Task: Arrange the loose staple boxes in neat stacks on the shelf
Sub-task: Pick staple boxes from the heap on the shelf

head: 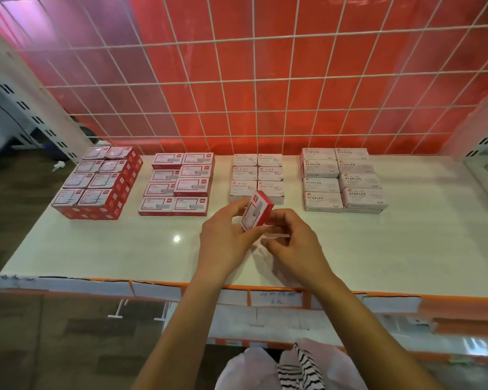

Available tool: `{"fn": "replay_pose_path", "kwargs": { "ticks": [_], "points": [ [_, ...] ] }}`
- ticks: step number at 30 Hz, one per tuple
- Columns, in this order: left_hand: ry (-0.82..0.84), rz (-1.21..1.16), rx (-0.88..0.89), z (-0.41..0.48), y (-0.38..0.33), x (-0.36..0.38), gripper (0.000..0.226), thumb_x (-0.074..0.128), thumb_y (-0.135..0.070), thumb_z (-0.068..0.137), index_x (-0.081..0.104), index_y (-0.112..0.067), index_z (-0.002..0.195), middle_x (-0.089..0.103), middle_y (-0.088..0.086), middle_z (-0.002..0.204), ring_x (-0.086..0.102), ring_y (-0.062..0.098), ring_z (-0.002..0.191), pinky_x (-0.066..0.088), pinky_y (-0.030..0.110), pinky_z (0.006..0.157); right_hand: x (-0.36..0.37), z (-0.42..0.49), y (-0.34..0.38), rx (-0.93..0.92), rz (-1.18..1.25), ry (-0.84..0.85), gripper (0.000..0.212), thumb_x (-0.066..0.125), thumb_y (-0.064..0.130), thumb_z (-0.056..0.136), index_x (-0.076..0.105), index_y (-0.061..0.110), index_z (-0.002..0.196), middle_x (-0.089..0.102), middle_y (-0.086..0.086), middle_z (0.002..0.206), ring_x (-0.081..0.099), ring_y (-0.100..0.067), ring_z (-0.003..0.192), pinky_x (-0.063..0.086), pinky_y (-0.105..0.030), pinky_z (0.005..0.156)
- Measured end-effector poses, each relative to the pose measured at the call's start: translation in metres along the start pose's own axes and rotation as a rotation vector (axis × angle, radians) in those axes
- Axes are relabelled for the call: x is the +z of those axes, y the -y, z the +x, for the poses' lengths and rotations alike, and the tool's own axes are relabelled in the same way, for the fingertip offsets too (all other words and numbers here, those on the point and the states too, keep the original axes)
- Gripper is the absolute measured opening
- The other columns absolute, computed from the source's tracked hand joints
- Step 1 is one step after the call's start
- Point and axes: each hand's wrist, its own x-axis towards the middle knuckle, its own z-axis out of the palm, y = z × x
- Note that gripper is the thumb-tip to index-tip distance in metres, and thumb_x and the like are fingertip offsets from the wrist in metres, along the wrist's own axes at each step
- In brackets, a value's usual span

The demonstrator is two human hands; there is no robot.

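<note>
A small red and white staple box (256, 211) is tilted on edge above the white shelf (378, 243), near its middle front. My left hand (226, 235) grips the box from the left, fingers curled round its lower side. My right hand (295, 243) touches the box's lower right corner with curled fingers and also pinches a strip of clear wrap (276, 235). Behind, red staple boxes lie in two groups: a taller stack (96, 182) at far left and a lower group (181, 182) beside it.
Pale paper clip boxes (257, 174) sit just behind the held box. White boxes marked STAPLES (341, 180) stand at the right. A white wire grid over a red panel (265, 80) backs the shelf. An orange price rail (265, 294) runs along the front edge.
</note>
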Motion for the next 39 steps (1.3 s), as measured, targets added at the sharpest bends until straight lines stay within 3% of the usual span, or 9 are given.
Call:
{"fn": "replay_pose_path", "kwargs": {
  "ticks": [6, 12, 18, 24, 35, 39],
  "points": [
    [-0.065, 0.204, 0.057, -0.007, -0.006, 0.013, 0.054, 0.079, -0.026, 0.077, 0.059, -0.023, 0.127, 0.062, 0.000, 0.123, 0.061, 0.016, 0.108, 0.054, 0.038, 0.090, -0.028, -0.003, -0.009, -0.029, -0.113, 0.009, 0.034, 0.067, 0.012, 0.084, 0.052, 0.031, 0.107, 0.059, 0.017, 0.100, 0.057, 0.005, 0.091, 0.041, -0.001, 0.071],
    [-0.107, 0.364, 0.081, -0.018, -0.005, 0.002, 0.052, 0.078, -0.023, 0.077, 0.060, -0.015, 0.125, 0.060, 0.004, 0.122, 0.059, 0.018, 0.107, 0.051, 0.031, 0.094, -0.034, -0.008, -0.011, -0.076, -0.134, 0.045, 0.028, 0.067, 0.011, 0.085, 0.057, 0.023, 0.109, 0.060, 0.011, 0.102, 0.056, 0.002, 0.090, 0.039, 0.002, 0.070],
    [-0.106, 0.489, 0.053, -0.018, 0.014, -0.023, 0.053, 0.076, -0.027, 0.079, 0.059, -0.018, 0.128, 0.059, 0.001, 0.122, 0.057, 0.015, 0.107, 0.046, 0.025, 0.094, -0.024, -0.014, -0.012, -0.100, -0.158, 0.086, 0.023, 0.065, 0.014, 0.087, 0.056, 0.027, 0.104, 0.063, 0.007, 0.104, 0.058, -0.001, 0.092, 0.041, 0.000, 0.072],
    [-0.123, 0.558, 0.068, 0.001, 0.037, -0.068, 0.052, 0.077, -0.038, 0.076, 0.062, -0.022, 0.123, 0.065, -0.002, 0.116, 0.061, 0.014, 0.102, 0.048, 0.028, 0.088, 0.006, 0.000, 0.000, -0.093, -0.192, 0.083, 0.020, 0.064, 0.016, 0.088, 0.059, 0.025, 0.106, 0.062, 0.009, 0.103, 0.058, 0.000, 0.090, 0.043, -0.002, 0.073],
    [-0.052, 0.774, 0.089, 0.080, 0.075, -0.160, 0.050, 0.073, -0.030, 0.082, 0.059, -0.018, 0.129, 0.061, 0.007, 0.123, 0.055, 0.025, 0.109, 0.041, 0.038, 0.095, 0.086, 0.021, 0.032, -0.044, -0.186, 0.046, 0.019, 0.062, 0.017, 0.090, 0.061, 0.026, 0.106, 0.062, 0.011, 0.101, 0.057, 0.003, 0.090, 0.044, -0.005, 0.075],
    [-0.026, 0.859, 0.141, 0.107, 0.083, -0.170, 0.034, 0.069, -0.035, 0.084, 0.066, -0.021, 0.115, 0.064, 0.006, 0.113, 0.056, 0.025, 0.102, 0.045, 0.039, 0.089, 0.103, 0.025, 0.037, -0.022, -0.163, 0.008, 0.020, 0.062, 0.016, 0.089, 0.061, 0.028, 0.105, 0.062, 0.013, 0.102, 0.058, 0.003, 0.090, 0.046, -0.008, 0.077]
  ]
}}
